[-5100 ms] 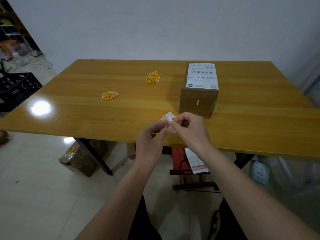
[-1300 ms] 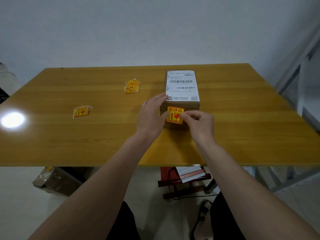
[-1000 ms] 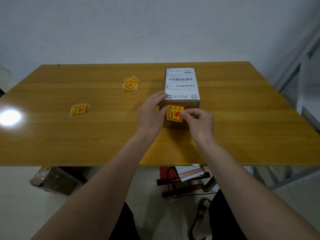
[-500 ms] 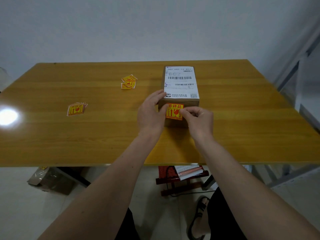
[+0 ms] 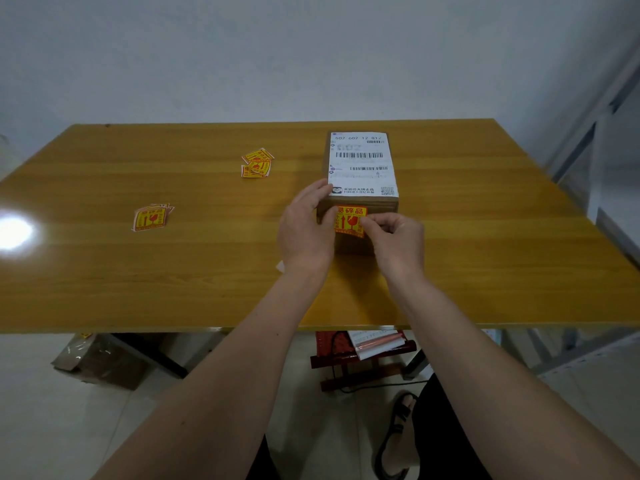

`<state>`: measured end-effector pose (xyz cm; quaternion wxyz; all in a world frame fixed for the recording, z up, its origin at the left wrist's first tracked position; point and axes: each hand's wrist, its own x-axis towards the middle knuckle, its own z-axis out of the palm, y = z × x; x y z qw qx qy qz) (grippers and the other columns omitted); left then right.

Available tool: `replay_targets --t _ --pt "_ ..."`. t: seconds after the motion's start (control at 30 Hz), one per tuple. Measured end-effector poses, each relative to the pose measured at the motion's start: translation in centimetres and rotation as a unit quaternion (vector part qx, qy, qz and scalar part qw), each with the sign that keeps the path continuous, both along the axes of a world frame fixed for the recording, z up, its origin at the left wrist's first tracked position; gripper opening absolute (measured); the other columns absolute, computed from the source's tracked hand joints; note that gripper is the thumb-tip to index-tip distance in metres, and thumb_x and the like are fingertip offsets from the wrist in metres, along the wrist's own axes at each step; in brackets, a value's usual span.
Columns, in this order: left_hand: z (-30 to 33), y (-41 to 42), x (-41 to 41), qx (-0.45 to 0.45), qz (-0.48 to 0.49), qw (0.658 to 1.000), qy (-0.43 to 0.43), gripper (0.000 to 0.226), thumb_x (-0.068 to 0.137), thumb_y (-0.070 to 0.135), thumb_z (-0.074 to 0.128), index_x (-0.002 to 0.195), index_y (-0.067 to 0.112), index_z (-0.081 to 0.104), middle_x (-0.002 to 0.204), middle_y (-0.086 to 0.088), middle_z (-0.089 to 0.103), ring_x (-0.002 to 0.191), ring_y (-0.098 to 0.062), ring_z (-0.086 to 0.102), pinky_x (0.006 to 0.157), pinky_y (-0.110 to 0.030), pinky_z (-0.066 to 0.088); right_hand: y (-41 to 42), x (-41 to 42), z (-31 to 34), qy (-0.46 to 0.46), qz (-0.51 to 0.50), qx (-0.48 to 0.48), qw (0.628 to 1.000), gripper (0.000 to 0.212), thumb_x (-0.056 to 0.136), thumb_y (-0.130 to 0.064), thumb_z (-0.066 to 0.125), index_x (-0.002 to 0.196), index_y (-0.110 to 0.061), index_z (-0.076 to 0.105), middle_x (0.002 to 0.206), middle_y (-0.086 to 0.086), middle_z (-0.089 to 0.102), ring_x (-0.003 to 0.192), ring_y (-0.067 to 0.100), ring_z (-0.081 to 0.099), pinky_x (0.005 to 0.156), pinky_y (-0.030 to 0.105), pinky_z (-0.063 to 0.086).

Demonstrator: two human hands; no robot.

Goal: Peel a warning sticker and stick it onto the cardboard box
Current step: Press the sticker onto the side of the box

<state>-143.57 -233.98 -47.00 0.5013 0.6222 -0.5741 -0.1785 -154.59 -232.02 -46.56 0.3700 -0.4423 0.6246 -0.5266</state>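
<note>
The right hand (image 5: 396,242) has its fingers (image 5: 372,221) curled shut against the warning sticker (image 5: 349,220), pressing it to the near face of the cardboard box (image 5: 360,200). The left hand (image 5: 304,226) lies with fingers spread against the box's left corner on the counter (image 5: 173,271).

We count one cardboard box (image 5: 360,202), one warning sticker (image 5: 348,220) on it, two loose sticker piles (image 5: 257,163) (image 5: 151,217) — two hands (image 5: 304,233) (image 5: 398,242), one table (image 5: 173,271).
</note>
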Motion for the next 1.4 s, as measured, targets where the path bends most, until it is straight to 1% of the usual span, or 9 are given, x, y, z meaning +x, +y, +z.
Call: replay_targets --t 0.37,0.57,0.73,0.8,0.9,0.97,1.07,1.13,1.4 --pt "-0.1 0.1 -0.2 0.006 0.012 1.000 0.017 0.037 0.082 0.008 0.068 0.116 0.023 0.066 0.129 0.013 0.061 0.110 -0.010 0.060 0.096 -0.032 0.049 0.7 0.0 0.0 -0.046 0.002 0.027 0.999 0.023 0.092 -0.017 0.056 0.075 -0.018 0.071 0.052 -0.014 0.051 0.037 -0.005 0.045 0.041 0.008 0.033" --pt "0.1 0.2 -0.3 0.009 0.014 1.000 0.014 0.037 0.083 0.010 0.068 0.117 0.025 0.066 0.129 0.015 0.060 0.109 -0.010 0.060 0.095 -0.032 0.049 0.8 -0.1 0.0 -0.073 -0.002 0.046 0.996 0.028 0.091 -0.018 0.057 0.065 -0.013 0.066 0.054 -0.004 0.049 0.048 0.007 0.039 0.047 0.020 0.032" --pt "0.1 0.2 -0.2 0.018 0.020 1.000 0.012 0.039 0.083 0.010 0.068 0.118 0.029 0.065 0.130 0.018 0.059 0.109 -0.009 0.060 0.092 -0.033 0.051 1.1 -0.5 0.0 -0.111 -0.043 0.046 0.992 0.021 0.090 -0.014 0.057 0.073 -0.013 0.069 0.059 -0.002 0.052 0.054 0.010 0.043 0.053 0.024 0.035" --pt "0.1 0.3 -0.2 0.019 0.020 1.000 0.011 0.040 0.083 0.010 0.068 0.118 0.029 0.064 0.130 0.018 0.059 0.109 -0.009 0.059 0.093 -0.033 0.051 1.3 -0.9 -0.2 -0.064 -0.057 0.007 0.996 0.016 0.091 -0.016 0.056 0.083 -0.014 0.070 0.063 -0.004 0.055 0.058 0.009 0.048 0.057 0.025 0.041" --pt "0.1 0.3 -0.2 0.017 0.019 1.000 0.005 0.040 0.084 0.010 0.066 0.120 0.027 0.063 0.131 0.016 0.058 0.111 -0.010 0.059 0.094 -0.033 0.051 1.7 -1.2 -0.2 0.129 -0.063 -0.096 0.985 0.014 0.091 -0.019 0.058 0.101 -0.016 0.067 0.093 -0.002 0.060 0.086 0.012 0.056 0.074 0.029 0.048" --pt "0.0 0.4 -0.2 0.015 0.015 1.000 0.000 0.040 0.085 0.009 0.066 0.120 0.027 0.063 0.132 0.016 0.058 0.111 -0.010 0.059 0.095 -0.034 0.051 1.4 -1.1 0.4 0.282 -0.054 -0.145 0.947 0.030 0.086 -0.022 0.064 0.115 -0.016 0.061 0.114 0.005 0.052 0.108 0.017 0.047 0.084 0.025 0.042" --pt "-0.1 0.5 0.1 0.018 0.002 1.000 -0.017 0.042 0.084 0.008 0.066 0.122 0.026 0.061 0.133 0.015 0.057 0.111 -0.011 0.059 0.096 -0.035 0.050 -0.1 -1.0 1.1 0.438 -0.001 -0.122 0.891 0.053 0.078 -0.035 0.072 0.126 -0.019 0.055 0.137 0.009 0.042 0.127 0.027 0.034 0.103 0.038 0.034" --pt "-0.2 0.6 0.5 0.013 -0.013 0.999 -0.044 0.047 0.083 0.006 0.067 0.125 0.026 0.059 0.135 0.014 0.056 0.112 -0.012 0.058 0.097 -0.037 0.049 -0.9 -1.0 1.1 0.470 0.027 -0.093 0.877 0.060 0.076 -0.041 0.072 0.129 -0.021 0.053 0.141 0.008 0.039 0.131 0.028 0.031 0.107 0.041 0.029" --pt "-0.4 0.9 0.9 0.005 -0.029 0.994 -0.110 0.057 0.078 0.007 0.072 0.129 0.026 0.054 0.140 0.013 0.051 0.119 -0.013 0.055 0.098 -0.040 0.047 -2.3 -1.4 1.4 0.440 0.006 -0.087 0.894 0.059 0.071 -0.048 0.073 0.121 -0.020 0.058 0.130 0.003 0.048 0.122 0.025 0.037 0.100 0.037 0.032"
